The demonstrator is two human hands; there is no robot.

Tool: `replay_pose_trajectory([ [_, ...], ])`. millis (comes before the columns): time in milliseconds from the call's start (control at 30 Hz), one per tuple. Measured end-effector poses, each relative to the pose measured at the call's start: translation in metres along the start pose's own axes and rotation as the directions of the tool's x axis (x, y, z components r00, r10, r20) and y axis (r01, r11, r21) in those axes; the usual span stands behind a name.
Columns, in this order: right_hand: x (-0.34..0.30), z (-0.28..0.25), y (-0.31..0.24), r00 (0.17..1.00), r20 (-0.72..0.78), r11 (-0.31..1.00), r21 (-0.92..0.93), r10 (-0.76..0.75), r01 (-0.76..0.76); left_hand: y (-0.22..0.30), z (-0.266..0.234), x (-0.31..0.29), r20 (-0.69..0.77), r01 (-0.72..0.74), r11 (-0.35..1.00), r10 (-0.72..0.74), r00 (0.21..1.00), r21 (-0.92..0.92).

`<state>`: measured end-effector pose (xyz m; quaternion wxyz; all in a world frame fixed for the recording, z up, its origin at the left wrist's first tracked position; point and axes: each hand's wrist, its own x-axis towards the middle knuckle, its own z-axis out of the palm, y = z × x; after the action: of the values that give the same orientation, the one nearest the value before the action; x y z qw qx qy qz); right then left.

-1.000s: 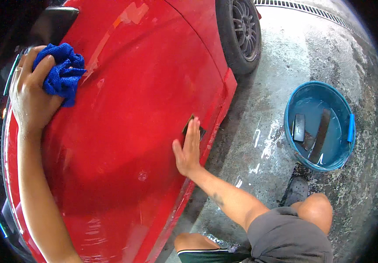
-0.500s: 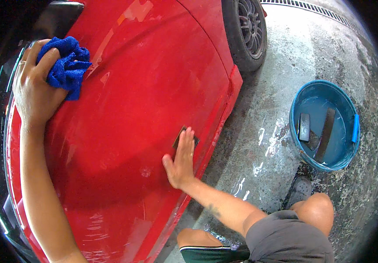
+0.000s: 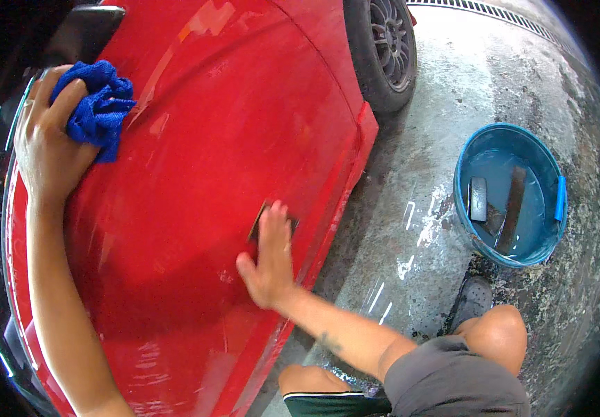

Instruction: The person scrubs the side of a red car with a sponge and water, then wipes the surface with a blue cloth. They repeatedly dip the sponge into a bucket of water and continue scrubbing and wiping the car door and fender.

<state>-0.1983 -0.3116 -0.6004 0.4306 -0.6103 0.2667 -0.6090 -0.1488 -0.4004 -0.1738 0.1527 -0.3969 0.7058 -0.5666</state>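
My left hand grips a crumpled blue microfiber cloth at the upper edge of a red car door. Lower on the same door, my right hand lies flat with its fingers stretched out. Beneath those fingers is a thin dark sheet that looks like sandpaper, pressed against the paint. Most of it is hidden by the hand. Faint wet-looking streaks and dull patches mark the red surface.
A blue bucket of cloudy water stands on the wet concrete floor, holding a dark block and a long dark bar. Beyond the door are a car wheel and a side mirror. A floor drain runs behind.
My right hand has slid a little leftward over the door with the dark sheet under it. The left hand keeps its grip on the cloth. The whole view has shifted slightly.
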Motion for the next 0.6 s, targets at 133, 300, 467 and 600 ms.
replay_pose_trajectory([
  [133, 0.183, -0.053, 0.093, 0.947, -0.280, 0.983, -0.047, 0.159, -0.179, -0.002, -0.001, 0.005, -0.018, -0.004, 1.000, 0.004, 1.000, 0.021],
  [300, 0.174, -0.032, 0.086, 0.925, -0.302, 0.972, 0.020, 0.231, -0.236, 0.000, -0.002, 0.000, 0.022, 0.024, 0.999, -0.025, 0.999, 0.026],
  [467, -0.031, 0.012, -0.033, 0.999, 0.041, 1.000, 0.023, 0.008, -0.008, 0.001, -0.001, 0.002, 0.027, 0.028, 0.999, -0.028, 0.999, -0.023],
  [600, 0.126, -0.032, 0.045, 0.978, -0.200, 0.993, -0.086, 0.057, -0.075, -0.004, -0.006, 0.002, 0.025, 0.007, 1.000, -0.006, 1.000, -0.009],
])
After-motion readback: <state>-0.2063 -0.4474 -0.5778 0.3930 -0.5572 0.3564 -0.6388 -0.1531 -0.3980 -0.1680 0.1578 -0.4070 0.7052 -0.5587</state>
